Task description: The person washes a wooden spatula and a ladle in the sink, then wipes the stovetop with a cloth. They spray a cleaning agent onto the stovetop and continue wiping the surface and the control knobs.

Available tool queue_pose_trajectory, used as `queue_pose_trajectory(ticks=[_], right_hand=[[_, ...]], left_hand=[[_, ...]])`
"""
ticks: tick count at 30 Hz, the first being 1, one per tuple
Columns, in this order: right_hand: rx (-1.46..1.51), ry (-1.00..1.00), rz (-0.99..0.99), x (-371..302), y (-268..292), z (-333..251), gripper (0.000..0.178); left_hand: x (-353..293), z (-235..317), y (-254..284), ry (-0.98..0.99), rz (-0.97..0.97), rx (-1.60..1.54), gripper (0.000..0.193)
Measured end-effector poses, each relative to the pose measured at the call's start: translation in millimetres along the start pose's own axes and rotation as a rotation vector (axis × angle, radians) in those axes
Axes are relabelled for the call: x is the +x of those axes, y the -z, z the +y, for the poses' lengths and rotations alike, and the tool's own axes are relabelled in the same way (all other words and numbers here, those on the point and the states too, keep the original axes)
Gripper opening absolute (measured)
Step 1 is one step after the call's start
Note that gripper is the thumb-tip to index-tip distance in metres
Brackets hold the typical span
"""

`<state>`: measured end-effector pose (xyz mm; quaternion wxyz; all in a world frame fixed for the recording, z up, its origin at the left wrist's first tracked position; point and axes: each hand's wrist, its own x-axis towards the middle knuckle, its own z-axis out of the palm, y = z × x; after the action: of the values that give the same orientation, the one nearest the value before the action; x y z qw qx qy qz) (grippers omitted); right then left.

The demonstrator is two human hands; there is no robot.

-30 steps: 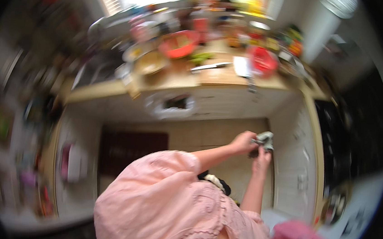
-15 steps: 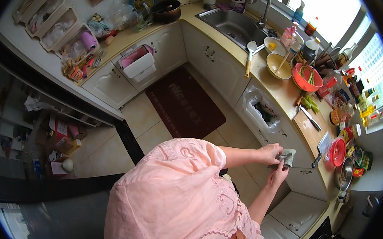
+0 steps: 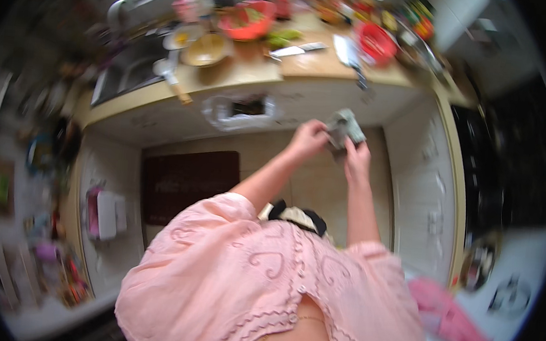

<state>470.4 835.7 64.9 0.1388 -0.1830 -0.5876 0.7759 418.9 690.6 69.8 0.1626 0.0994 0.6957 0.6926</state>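
"While both my hands are working on it, a grey-green cloth (image 3: 344, 126), or what is looking like one, is hanging crumpled in mid-air in front of me, above the floor (image 3: 258, 153) and short of the counter (image 3: 255, 71)."

"How are you gripping it?"

"My left hand (image 3: 309, 138) is pinching its left side with bent fingers, and my right hand (image 3: 357, 161) is grasping its near right edge. Something darker is showing underneath; blur is stopping me from telling whether it's a fold or another thing."

"So which step are you on?"

"I'm judging that I'm handling the cloth itself, perhaps turning or folding it between my fingers; I'm not managing to tell which."

"And what is the next move calling for?"

"To my mind, it's calling for a sure pinch on both sides, with one hand easing off only while the other is bearing the cloth."

"What's lying around you?"

"Beyond the cloth, to its left, a bin with a clear bag (image 3: 216, 111) is hanging on the cabinet front, and a dark red mat (image 3: 187, 182) is lying on the floor farther left. Up on the counter, a knife (image 3: 290, 51) is resting by a cutting board (image 3: 317, 69), and a cleaver (image 3: 346, 51) is lying near a red bowl (image 3: 376, 43), its handle pointing toward me."
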Motion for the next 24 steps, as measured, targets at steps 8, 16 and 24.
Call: queue_pose_trajectory(ticks=[8, 16, 24], right_hand=[[0.157, 0.124, 0.145, -5, 44, -11, 0.023], [-0.084, 0.007, 0.377, -6, 80, -8, 0.013], [-0.503, 0.283, 0.460, -10, 94, -33, 0.022]], left_hand=[[15, 20, -26, 0.185, -0.170, -0.176, 0.021], [37, 4, -34, 0.178, -0.279, -0.031, 0.022], [31, 4, -68, 0.150, -0.322, 0.066, 0.036]])
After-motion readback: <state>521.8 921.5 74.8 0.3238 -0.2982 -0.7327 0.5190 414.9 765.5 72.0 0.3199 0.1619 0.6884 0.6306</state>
